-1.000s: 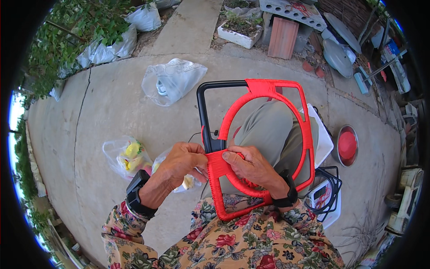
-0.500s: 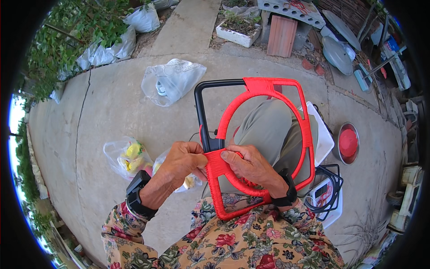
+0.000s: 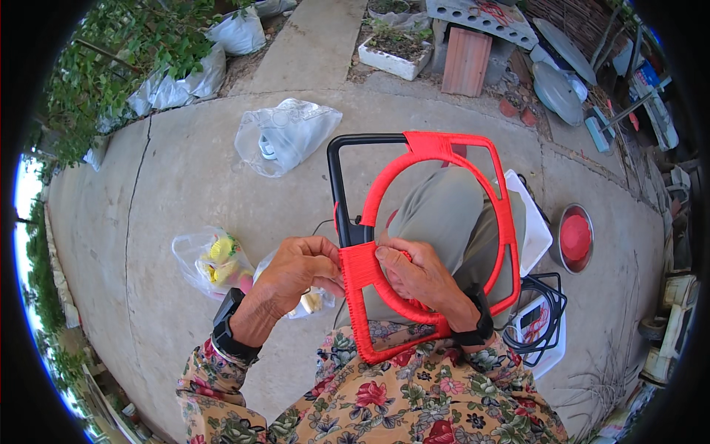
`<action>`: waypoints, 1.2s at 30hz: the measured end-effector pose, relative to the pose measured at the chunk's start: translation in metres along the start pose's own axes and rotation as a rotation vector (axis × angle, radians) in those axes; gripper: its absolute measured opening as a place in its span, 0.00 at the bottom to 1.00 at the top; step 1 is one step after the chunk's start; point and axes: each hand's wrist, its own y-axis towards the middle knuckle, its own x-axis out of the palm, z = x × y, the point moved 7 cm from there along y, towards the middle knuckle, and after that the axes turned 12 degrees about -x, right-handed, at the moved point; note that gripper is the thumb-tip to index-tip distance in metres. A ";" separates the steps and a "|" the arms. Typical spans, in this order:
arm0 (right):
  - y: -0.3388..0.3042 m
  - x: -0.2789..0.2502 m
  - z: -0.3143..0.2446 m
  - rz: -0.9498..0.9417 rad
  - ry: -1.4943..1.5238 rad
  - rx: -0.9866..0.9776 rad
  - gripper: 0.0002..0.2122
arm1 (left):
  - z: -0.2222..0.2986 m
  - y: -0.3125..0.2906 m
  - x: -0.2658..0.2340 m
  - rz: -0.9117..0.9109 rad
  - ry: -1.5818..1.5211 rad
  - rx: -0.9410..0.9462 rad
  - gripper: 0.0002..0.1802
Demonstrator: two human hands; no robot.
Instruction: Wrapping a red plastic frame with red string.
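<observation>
A squarish black frame (image 3: 332, 185) with a round ring inside it stands tilted over my lap. Red cord (image 3: 362, 267) is wound tightly over most of the frame and ring; the upper left corner is bare black. At the left edge of the wound band, my left hand (image 3: 292, 270) is closed in a pinch, its fingertips partly behind the edge, so what they hold is hidden. My right hand (image 3: 425, 277) is inside the ring, closed round a bundle of loose red cord, with its thumb against the band. Part of that bundle shows below the palm.
Clear plastic bags (image 3: 288, 137) lie on the concrete ahead and at left, one with yellow items (image 3: 220, 263). At right are a metal bowl (image 3: 573, 238) with something red in it, a white tray (image 3: 529, 222) and a black frame (image 3: 543, 314) over a white container. My knee (image 3: 436, 211) is behind the ring.
My right thumb has moved right, from on top of the wound band to its edge. My left fingers have slipped lower along the band's left side. The frame has shifted slightly right.
</observation>
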 end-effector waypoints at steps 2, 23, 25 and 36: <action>0.002 -0.005 0.005 -0.005 -0.087 -0.017 0.13 | -0.001 0.000 -0.001 -0.012 -0.026 0.000 0.04; 0.002 -0.004 0.001 -0.054 -0.200 -0.032 0.16 | -0.017 -0.003 -0.003 0.019 -0.129 0.113 0.04; 0.003 -0.005 0.002 -0.063 -0.201 -0.040 0.16 | -0.017 -0.003 -0.001 0.003 -0.122 0.112 0.05; 0.001 -0.001 -0.001 -0.089 -0.216 -0.076 0.12 | -0.012 0.006 0.002 0.055 -0.100 -0.079 0.05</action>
